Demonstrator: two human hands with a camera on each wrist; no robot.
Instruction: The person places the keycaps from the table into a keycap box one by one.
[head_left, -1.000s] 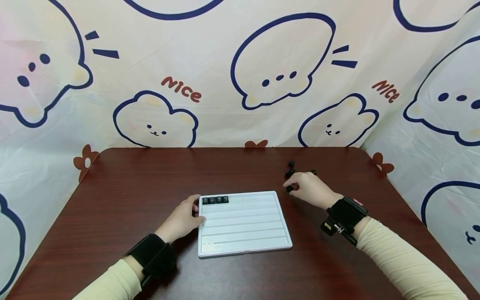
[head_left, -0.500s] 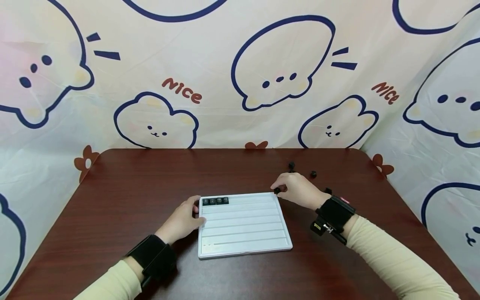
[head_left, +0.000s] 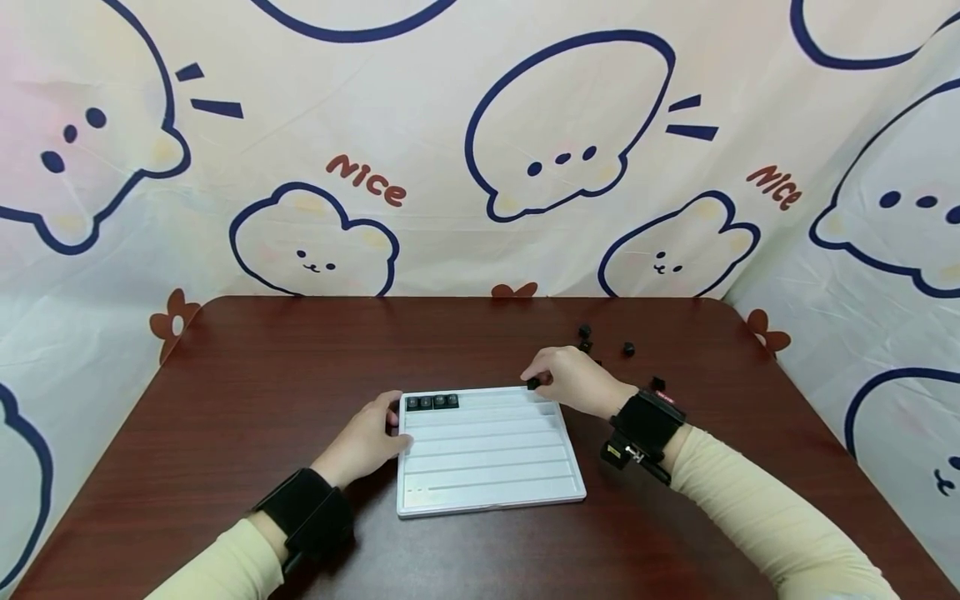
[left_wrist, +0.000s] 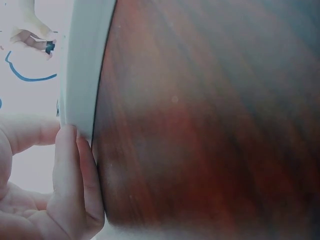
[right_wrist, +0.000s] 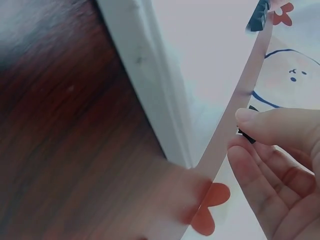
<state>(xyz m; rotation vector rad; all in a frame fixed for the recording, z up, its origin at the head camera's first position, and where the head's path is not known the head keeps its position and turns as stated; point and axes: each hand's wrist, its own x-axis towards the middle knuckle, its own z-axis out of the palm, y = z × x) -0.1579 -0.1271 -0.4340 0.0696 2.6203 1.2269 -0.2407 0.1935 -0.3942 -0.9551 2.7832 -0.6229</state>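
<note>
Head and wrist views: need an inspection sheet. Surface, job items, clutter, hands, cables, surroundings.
Surface: dark wood-grain table, glossy.
Job items: white ridged tray lying flat, four black pieces in a row at its far left corner; several loose pieces on the table, beyond its far right corner.
Clutter: nothing seen.
Hands: left hand grips the tray's left edge; right hand pinches a black piece near the far right corner.
Cables: nothing seen.
Surroundings: pale cartoon-print cloth behind and beside the table.
</note>
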